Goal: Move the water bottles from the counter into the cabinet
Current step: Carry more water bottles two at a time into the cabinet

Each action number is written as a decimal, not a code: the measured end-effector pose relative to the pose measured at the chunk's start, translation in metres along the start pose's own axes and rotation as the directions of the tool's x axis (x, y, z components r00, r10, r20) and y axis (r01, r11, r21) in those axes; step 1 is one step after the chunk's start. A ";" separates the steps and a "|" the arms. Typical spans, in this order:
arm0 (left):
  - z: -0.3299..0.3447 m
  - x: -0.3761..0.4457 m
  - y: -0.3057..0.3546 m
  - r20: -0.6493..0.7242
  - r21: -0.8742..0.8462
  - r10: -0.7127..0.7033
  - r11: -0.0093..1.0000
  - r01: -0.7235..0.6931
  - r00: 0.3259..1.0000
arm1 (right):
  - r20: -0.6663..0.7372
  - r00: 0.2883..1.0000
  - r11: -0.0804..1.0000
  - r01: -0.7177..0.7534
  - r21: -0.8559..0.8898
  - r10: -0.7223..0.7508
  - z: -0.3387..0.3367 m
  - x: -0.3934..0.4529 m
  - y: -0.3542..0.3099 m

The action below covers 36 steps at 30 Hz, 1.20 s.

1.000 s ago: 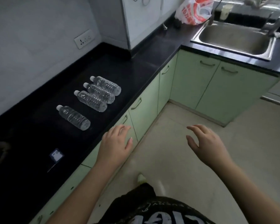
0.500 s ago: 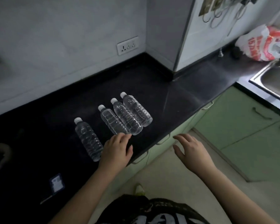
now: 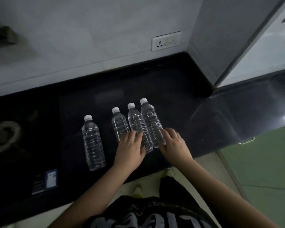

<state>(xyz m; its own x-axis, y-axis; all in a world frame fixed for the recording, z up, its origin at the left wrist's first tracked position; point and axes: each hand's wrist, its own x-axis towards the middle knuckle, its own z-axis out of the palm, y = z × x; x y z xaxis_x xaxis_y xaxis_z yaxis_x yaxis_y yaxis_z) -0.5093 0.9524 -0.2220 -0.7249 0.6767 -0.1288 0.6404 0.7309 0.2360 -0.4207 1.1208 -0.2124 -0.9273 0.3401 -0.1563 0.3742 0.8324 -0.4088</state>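
Note:
Several clear water bottles with white caps lie on the black counter (image 3: pixel 171 89), caps pointing at the wall. One bottle (image 3: pixel 93 142) lies apart on the left. Three lie side by side: the left one (image 3: pixel 119 125), the middle one (image 3: pixel 136 124) and the right one (image 3: pixel 150 119). My left hand (image 3: pixel 130 150) rests with spread fingers on the lower ends of the left and middle bottles of that group. My right hand (image 3: pixel 174 145) touches the base of the right bottle, fingers apart. Neither hand has lifted a bottle.
Green cabinet fronts (image 3: pixel 262 153) with a handle (image 3: pixel 246 141) sit below the counter to the right. A small blue-and-white packet (image 3: pixel 45 181) lies near the counter's front edge on the left. A round burner-like ring (image 3: pixel 4 137) is at the far left, and a wall socket (image 3: pixel 166 41) is above the bottles.
The view has turned to face the counter. Both hands have moved forward from above the floor onto the lower ends of the three grouped bottles.

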 end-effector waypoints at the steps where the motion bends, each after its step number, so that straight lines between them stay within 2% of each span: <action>1: 0.003 0.002 0.003 0.013 0.000 -0.034 0.999 0.034 0.999 | 0.039 0.999 1.000 -0.001 0.006 0.001 0.001 0.011 0.003; 5: 0.010 0.009 0.018 0.042 -0.036 -0.166 0.985 0.167 0.985 | 0.219 0.976 0.989 -0.030 0.144 -0.002 0.005 0.042 0.007; 8: 0.011 0.020 0.027 0.046 -0.047 -0.246 0.968 0.248 0.968 | 0.271 0.962 0.981 -0.015 0.193 -0.038 0.006 0.056 0.006; 12: 0.015 0.036 0.035 0.086 -0.075 -0.349 0.932 0.356 0.933 | 0.266 0.964 0.976 -0.038 0.216 -0.021 0.004 0.065 0.011; 17: 0.016 0.061 0.050 0.097 -0.098 -0.491 0.861 0.499 0.866 | 0.265 0.962 0.995 0.035 0.097 -0.060 -0.014 0.075 0.041; 21: 0.020 0.072 0.059 -0.004 -0.199 -0.585 0.795 0.572 0.811 | 0.258 0.964 0.998 0.065 0.023 -0.069 -0.026 0.067 0.074; 24: 0.027 0.077 0.063 -0.022 -0.175 -0.645 0.754 0.632 0.764 | 0.228 0.972 0.998 0.066 0.002 -0.064 -0.027 0.058 0.091; 29: 0.033 0.083 0.068 -0.012 -0.171 -0.703 0.702 0.691 0.711 | 0.138 0.989 0.999 0.048 -0.010 -0.046 -0.022 0.061 0.094; 36: 0.034 0.092 0.076 0.013 -0.118 -0.748 0.658 0.744 0.664 | 0.210 0.976 0.998 -0.040 -0.045 0.049 -0.014 0.082 0.086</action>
<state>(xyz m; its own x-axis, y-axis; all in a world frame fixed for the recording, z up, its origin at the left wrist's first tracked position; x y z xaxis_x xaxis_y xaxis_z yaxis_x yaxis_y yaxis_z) -0.5185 1.0729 -0.2488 -0.9568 -0.0963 -0.2742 -0.1476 0.9738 0.1730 -0.4643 1.2259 -0.2478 -0.8890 0.2811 -0.3614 0.4114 0.8369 -0.3610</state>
